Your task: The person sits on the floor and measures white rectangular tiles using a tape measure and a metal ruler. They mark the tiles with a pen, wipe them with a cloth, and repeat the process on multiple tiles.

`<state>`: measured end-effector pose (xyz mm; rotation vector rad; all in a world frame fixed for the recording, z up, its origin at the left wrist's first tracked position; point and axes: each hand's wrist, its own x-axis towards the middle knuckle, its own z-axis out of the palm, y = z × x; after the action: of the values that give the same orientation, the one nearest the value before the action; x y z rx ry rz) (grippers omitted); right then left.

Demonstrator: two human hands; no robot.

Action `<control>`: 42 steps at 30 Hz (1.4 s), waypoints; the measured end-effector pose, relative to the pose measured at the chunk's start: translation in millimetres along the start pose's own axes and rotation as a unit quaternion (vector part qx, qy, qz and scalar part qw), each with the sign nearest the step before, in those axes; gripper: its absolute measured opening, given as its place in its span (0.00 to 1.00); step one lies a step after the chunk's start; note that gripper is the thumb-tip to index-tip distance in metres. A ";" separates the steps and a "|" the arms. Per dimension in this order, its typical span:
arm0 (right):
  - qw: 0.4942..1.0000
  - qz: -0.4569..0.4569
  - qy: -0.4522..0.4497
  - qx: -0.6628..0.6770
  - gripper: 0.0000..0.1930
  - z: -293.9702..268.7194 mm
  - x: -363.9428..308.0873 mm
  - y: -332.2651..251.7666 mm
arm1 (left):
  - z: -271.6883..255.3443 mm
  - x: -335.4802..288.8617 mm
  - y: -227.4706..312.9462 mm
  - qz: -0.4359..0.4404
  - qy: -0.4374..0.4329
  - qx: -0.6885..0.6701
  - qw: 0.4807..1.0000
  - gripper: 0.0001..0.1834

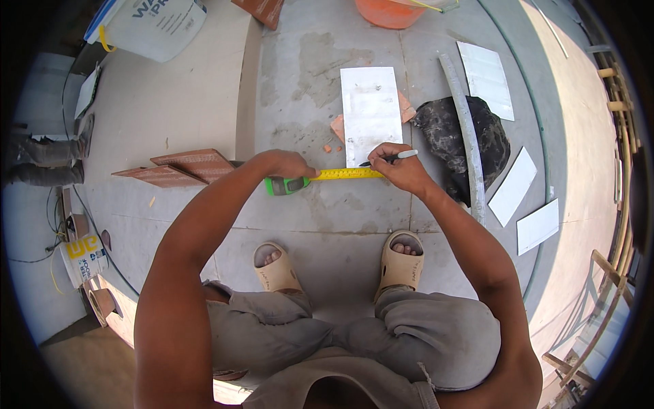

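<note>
A white rectangular tile (371, 112) lies on the grey floor in front of me, its near short edge beside the pulled-out tape. My left hand (289, 163) is closed at the mouth of a green and grey tape measure (287, 186), its fingertips at the start of the yellow blade (346, 174). That blade runs right, across the tile's near edge, to my right hand (403, 174). Pinched in the right fingers is a marker pen (402, 155) with a light grey barrel, its dark tip pointing left at the tile's near right corner. The right fingers also touch the blade's end.
Broken terracotta pieces (336, 128) lie around the tile. To the right are a black plastic bag (470, 126), a long grey strip (462, 116) and cut white tiles (513, 186). Brown tiles (194, 167) lean at left. A white bucket (160, 31) and an orange tub (388, 13) stand farther off.
</note>
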<state>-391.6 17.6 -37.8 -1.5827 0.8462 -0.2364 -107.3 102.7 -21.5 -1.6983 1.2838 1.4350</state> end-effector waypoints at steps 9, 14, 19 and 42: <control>1.000 0.017 -0.010 -0.011 0.09 4.8 -1.1 -7.6 | 2.5 5.4 -6.9 0.025 0.004 0.020 0.999 0.43; 1.000 0.022 -0.013 0.005 0.09 5.5 -1.2 -4.3 | 4.6 6.7 -5.8 0.014 0.013 0.012 1.000 0.43; 0.999 0.027 -0.017 -0.006 0.10 5.4 -2.2 -7.7 | 4.9 8.5 -5.9 0.018 0.012 0.019 1.000 0.43; 0.968 0.001 0.170 0.183 0.22 -34.8 -10.6 -14.7 | -10.2 -19.1 8.4 0.016 -0.001 0.001 1.000 0.41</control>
<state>-414.2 -3.1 -13.3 -1.2107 1.0014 -0.6393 -110.2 96.4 0.7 -1.6811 1.3162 1.4540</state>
